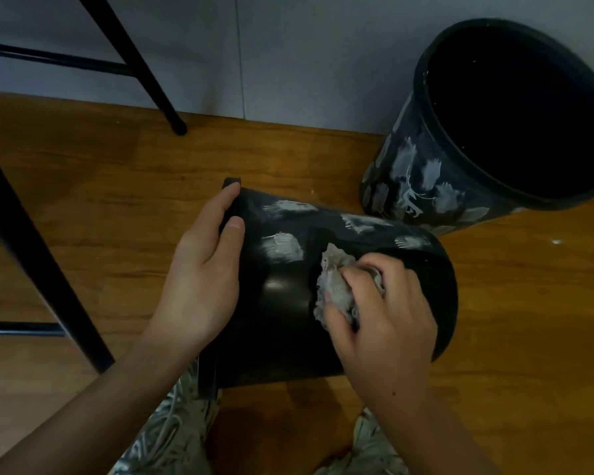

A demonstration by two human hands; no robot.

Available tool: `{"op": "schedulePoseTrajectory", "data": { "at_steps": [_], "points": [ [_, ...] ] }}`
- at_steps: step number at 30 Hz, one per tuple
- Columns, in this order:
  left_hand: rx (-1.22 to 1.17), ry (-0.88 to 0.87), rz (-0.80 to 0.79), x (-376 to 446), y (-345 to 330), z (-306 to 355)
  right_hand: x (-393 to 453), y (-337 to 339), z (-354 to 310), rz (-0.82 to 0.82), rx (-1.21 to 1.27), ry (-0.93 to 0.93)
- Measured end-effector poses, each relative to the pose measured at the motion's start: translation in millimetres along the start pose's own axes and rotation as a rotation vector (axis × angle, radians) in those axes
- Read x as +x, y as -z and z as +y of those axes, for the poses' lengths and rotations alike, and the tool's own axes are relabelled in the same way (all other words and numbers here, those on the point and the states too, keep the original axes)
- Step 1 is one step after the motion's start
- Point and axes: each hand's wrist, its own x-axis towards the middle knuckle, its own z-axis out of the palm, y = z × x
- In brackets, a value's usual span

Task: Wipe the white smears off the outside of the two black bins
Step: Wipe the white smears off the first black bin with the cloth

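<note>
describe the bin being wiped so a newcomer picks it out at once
On the wooden floor by the grey wall are two black bins. It is the lying bin, gripped by both hands; the upright bin stands untouched at right.

One bin (275, 303) lay on its side on the floor (117, 200), at the centre. The second bin (460, 166) stood upright at two o'clock, near it. Frame legs (144, 70) stood at ten o'clock, before the wall (288, 46) at twelve.
</note>
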Motion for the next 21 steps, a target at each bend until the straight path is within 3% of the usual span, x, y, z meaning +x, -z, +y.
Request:
{"op": "schedulePoseTrajectory", "data": {
  "at_steps": [6, 15, 21],
  "points": [
    [-0.061, 0.0, -0.018, 2.1, 1.5, 0.5, 23.4, -6.6, -33.0, -0.034, 0.076, 0.172],
    [-0.087, 0.01, -0.062, 10.8, 5.1, -2.7, -38.4, -25.6, -44.9, -0.006, 0.19, 0.486],
    [-0.1, -0.015, -0.071, 9.6, 3.0, -1.6, -17.3, -20.6, -48.3, -0.025, 0.177, 0.399]
  ]
}}
